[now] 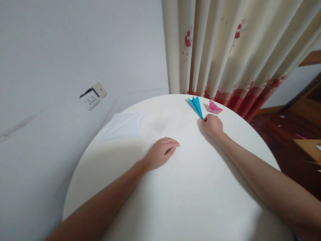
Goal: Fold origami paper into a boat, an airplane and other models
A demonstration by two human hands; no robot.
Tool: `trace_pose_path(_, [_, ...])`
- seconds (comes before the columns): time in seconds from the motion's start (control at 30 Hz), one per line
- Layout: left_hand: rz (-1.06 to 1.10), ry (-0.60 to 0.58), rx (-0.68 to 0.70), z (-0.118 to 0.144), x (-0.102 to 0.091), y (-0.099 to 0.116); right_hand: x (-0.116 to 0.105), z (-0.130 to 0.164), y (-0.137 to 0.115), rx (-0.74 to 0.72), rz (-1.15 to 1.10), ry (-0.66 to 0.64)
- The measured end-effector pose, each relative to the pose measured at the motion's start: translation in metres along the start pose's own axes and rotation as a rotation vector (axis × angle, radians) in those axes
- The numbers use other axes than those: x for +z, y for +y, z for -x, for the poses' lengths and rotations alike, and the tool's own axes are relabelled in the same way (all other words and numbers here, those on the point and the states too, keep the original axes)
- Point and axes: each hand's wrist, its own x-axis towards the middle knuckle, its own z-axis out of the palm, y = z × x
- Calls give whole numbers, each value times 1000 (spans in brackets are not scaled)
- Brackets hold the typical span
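Both forearms come in low over the round white table (190,201). The left hand (160,153) lies palm down near the middle of the top, fingers loosely curled, holding nothing. The right hand (212,125) is stretched to the far side and is closed in a pinch on the near tip of the blue fold (196,105), a long pointed paper shape that fans out away from the person toward the curtain (240,50). Just to the right of it, and apart from it, sits a smaller pink fold (214,107), close to the table's far edge. A white sheet (124,125) lies flat on the far left of the top, well apart from both hands. A wall socket (91,97) shows beyond the table.

The step in hand looks like taking up the blue fold by its tip. To do it well, I would keep the pinch light and on the layered point, so that the creases stay sharp and the flaps do not splay. Drawing it straight back along its own length seems safest, since a sideways sweep could knock the pink fold off the edge. The left hand is free to steady the paper once it comes within reach.
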Motion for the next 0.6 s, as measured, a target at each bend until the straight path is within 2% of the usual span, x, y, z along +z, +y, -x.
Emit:
trace_pose_path(0.33, [-1,0,-18,0,-1,0,-3,5,0,-21,16,-20])
trace_pose_path(0.6, [-4,0,-10,0,0,-1,3,0,0,17,36,18])
